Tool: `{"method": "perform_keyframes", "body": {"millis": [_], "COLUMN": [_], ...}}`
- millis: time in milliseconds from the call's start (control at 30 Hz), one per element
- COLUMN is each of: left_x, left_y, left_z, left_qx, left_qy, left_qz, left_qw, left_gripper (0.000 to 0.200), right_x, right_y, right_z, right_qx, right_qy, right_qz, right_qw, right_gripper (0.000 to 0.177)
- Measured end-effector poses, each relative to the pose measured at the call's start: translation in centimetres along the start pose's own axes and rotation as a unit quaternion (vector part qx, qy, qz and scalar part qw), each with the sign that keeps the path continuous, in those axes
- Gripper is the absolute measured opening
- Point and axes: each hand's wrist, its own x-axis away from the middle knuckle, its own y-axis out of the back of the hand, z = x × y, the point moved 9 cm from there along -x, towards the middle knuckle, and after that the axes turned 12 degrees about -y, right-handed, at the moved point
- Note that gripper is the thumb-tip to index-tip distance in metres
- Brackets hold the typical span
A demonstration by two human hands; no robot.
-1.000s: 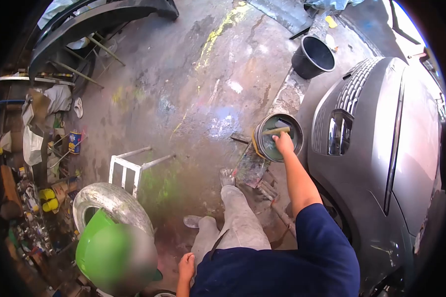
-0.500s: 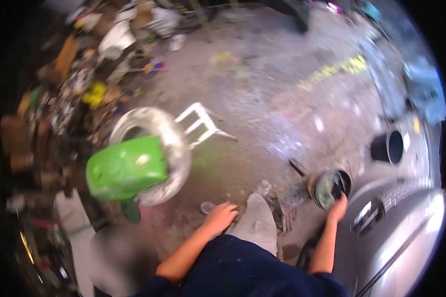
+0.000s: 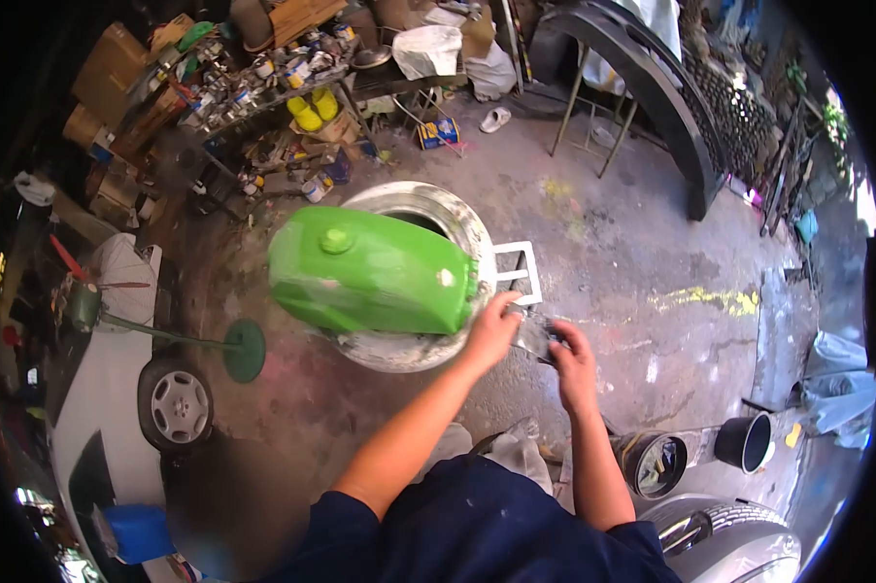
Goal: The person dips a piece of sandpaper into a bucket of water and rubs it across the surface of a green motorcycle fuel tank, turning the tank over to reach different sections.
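Note:
A thin dark grey piece [image 3: 532, 337], like a small sheet of sandpaper, is stretched between my two hands, and light glints off it. My left hand [image 3: 494, 328] is closed on its left end, and my right hand [image 3: 576, 367] pinches the right end. Just left of my hands, a green motorcycle fuel tank [image 3: 380, 267] lies on its side, its round cap area facing up and pale patches on its paint. Under the tank is a dusty, whitish tyre [image 3: 472, 209]. A white metal frame [image 3: 527, 272] stands beyond my fingers.
At my right stand a bucket of murky liquid [image 3: 659, 464] and a black bucket [image 3: 744, 443], near a silver car part [image 3: 749, 559]. A white car [image 3: 103, 360] and a green round base [image 3: 245, 350] are at left. Cluttered shelves [image 3: 263, 107] line the back.
My right hand has come from the liquid bucket to in front of me, holding the dark piece. My left hand has risen to meet it. The view has turned toward the tank.

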Motion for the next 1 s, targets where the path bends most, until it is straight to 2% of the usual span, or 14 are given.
{"method": "perform_keyframes", "body": {"millis": [33,100,133,233,267,333,367,500,600,633,733,767,867,1000], "left_x": [-0.3,-0.7,-0.7,-0.1,-0.1,-1.1,-1.5,-4.8,-6.6,-7.4,-8.7,-8.9,-8.9,-9.1], "left_y": [3.8,10.5,13.1,19.5,21.1,25.9,28.4,38.8,41.3,41.7,41.1,41.1,40.8,40.6], "left_z": [0.7,2.6,2.9,1.7,1.6,1.5,1.5,-1.1,0.3,2.4,4.4,4.8,4.7,5.1], "left_qx": [0.014,0.087,0.149,0.076,0.06,-0.038,-0.088,-0.336,-0.479,-0.46,-0.552,-0.551,-0.562,-0.601], "left_qy": [0.07,0.109,0.151,0.181,0.176,0.163,0.159,-0.071,-0.107,-0.034,-0.031,-0.026,-0.013,-0.018], "left_qz": [-0.012,-0.022,-0.017,0.043,0.048,0.024,0.012,-0.142,-0.138,-0.095,-0.08,-0.087,-0.097,-0.069], "left_qw": [0.997,0.99,0.977,0.98,0.981,0.986,0.983,0.929,0.861,0.882,0.83,0.83,0.821,0.796], "left_gripper": [0.038,0.04,0.041,0.039,0.038,0.038,0.038,0.038,0.039,0.043,0.051,0.054,0.06,0.064], "right_x": [1.0,2.5,3.2,2.6,1.8,-0.7,-1.1,-5.1,-8.7,-9.9,-9.5,-9.2,-6.2,-7.4], "right_y": [-5.0,-12.0,-15.2,-21.9,-23.6,-25.8,-26.1,-25.9,-27.6,-28.7,-32.0,-33.1,-35.3,-36.1], "right_z": [2.7,7.1,8.4,9.0,8.5,6.7,6.9,7.9,8.6,8.4,7.0,5.1,1.5,0.7], "right_qx": [-0.01,0.187,0.281,0.428,0.417,0.373,0.37,0.263,0.408,0.431,0.489,0.53,0.556,0.602], "right_qy": [-0.026,0.13,0.204,0.356,0.369,0.268,0.257,0.134,0.153,0.179,0.232,0.154,0.305,0.263], "right_qz": [0.078,0.086,0.086,0.021,-0.001,0.016,-0.027,-0.104,-0.122,-0.126,-0.102,-0.027,-0.037,-0.002], "right_qw": [0.997,0.97,0.934,0.83,0.831,0.888,0.892,0.95,0.892,0.876,0.834,0.834,0.772,0.754], "right_gripper": [0.046,0.039,0.035,0.03,0.016,0.016,0.018,0.026,0.024,0.022,0.022,0.04,0.061,0.069]}}
